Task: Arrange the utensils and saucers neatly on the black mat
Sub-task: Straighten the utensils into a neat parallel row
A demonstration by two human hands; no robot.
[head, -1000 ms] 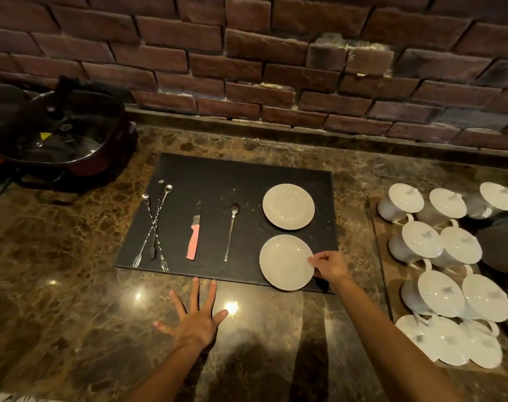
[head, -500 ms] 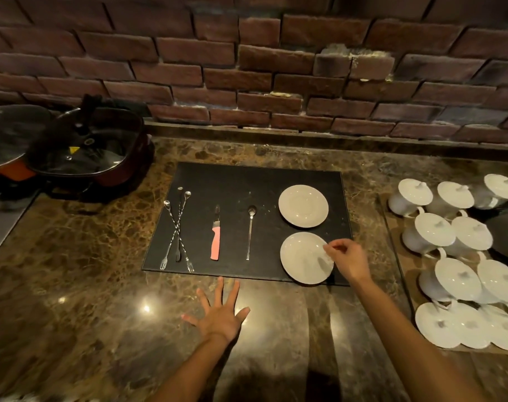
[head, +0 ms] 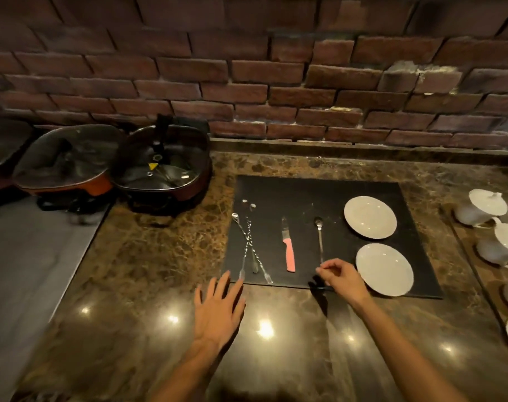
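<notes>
A black mat (head: 305, 195) lies on the marble counter. On its right side sit two white saucers, a far saucer (head: 370, 217) and a near saucer (head: 384, 269). A pink-handled knife (head: 289, 252) and a spoon (head: 319, 233) lie parallel in the middle. At the left, several thin twisted utensils (head: 248, 245) lie crossed over each other. My left hand (head: 218, 310) is flat on the counter, fingers spread, fingertips at the mat's near left edge. My right hand (head: 341, 277) hovers at the spoon's handle end, fingers pinched together; it holds nothing that I can see.
Glass-lidded electric pans (head: 159, 166) stand at the back left, by the brick wall. White lidded cups (head: 490, 216) fill a board at the right edge. A grey steel surface (head: 29, 256) adjoins the counter on the left.
My right hand let go of the near saucer and moved left to the spoon's handle end. My left hand slid up to the mat's edge. The view swung left.
</notes>
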